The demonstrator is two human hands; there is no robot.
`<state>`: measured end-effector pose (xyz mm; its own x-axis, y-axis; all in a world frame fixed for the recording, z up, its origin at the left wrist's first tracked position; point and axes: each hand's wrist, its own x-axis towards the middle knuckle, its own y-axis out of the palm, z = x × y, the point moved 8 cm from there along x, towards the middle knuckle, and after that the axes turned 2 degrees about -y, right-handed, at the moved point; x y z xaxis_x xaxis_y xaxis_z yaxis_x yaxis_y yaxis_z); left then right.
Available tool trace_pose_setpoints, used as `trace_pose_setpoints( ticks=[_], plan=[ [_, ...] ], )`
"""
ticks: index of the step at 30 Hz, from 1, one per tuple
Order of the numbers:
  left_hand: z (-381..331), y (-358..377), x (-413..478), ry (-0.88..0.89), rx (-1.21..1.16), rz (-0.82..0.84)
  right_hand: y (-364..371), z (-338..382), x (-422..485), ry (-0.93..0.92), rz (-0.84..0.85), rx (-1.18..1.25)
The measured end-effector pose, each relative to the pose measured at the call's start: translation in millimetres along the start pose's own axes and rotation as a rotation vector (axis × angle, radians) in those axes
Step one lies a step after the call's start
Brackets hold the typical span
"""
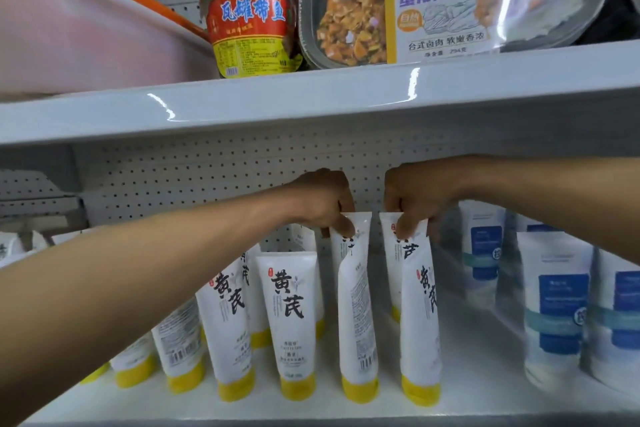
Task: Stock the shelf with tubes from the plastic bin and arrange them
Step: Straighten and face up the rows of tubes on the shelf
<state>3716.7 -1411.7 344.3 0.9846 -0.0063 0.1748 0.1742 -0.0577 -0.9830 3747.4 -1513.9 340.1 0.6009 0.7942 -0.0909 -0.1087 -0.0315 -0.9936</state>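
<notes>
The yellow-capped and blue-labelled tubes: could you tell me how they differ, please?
The yellow-capped tubes bear large black characters; the blue-labelled tubes bear blue panels and a teal band. Caps are pale on the blue-labelled tubes, yellow on the yellow-capped. The left hand and right hand each pinch a yellow-capped tube, no blue-labelled one. Both are white, standing cap-down.

Both bare forearms reach forward and inward, the left from the lower left, the right from the right edge. Knuckles up and fingers curled down, the left hand (325, 201) pinches the flat top edge of an upright white plastic tube (360, 232); the right hand (415, 196), just beside it, pinches a second white plastic tube (388, 253)
</notes>
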Motion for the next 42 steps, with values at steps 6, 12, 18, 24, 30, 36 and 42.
trace_pose_setpoints(
  ticks=[6, 12, 18, 24, 30, 36, 42],
  plan=[
    [0, 4, 11, 0.012, -0.029, -0.043, -1, -7, 12, -0.043, -0.055, -0.011],
    [10, 4, 9, 0.007, -0.114, -0.007, -1, -14, 15, -0.05, -0.082, -0.046],
    [11, 8, 6, 0.024, -0.189, 0.065, 1, -11, 15, -0.029, -0.056, -0.034],
    [7, 8, 6, 0.045, -0.215, 0.096, 2, -9, 14, -0.054, -0.059, -0.045],
    [7, 9, 6, 0.042, -0.228, 0.129, 1, -8, 10, -0.054, -0.066, -0.047],
    [8, 11, 8, 0.034, -0.224, 0.121, 2, -6, 8, -0.054, -0.071, -0.062],
    [7, -4, -1, 0.041, -0.171, 0.129, 0, -2, 8, -0.072, -0.091, -0.052]
  ],
)
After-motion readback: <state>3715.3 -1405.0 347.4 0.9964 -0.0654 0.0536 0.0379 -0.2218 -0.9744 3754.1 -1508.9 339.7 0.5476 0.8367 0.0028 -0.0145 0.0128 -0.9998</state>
